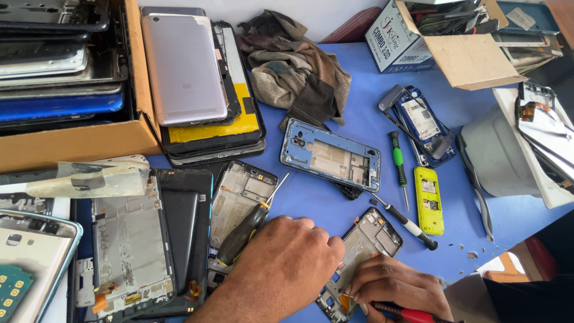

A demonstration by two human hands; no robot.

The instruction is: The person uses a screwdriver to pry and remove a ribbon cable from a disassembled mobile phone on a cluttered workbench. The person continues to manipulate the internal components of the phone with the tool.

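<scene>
Across my blue table point(359, 78), strewn with phone shells, the work sits at the near edge: an open phone frame point(365, 251) lies flat under both my hands. My left hand point(287, 266) rests curled on its left side, pinning it, holding nothing. My right hand point(394, 284) is closed on a red-handled screwdriver point(403, 312), tip seemingly at the frame's lower corner, though my fingers hide the contact. I judge a screw is being worked; next calls for steady downward pressure and a square tip.
</scene>
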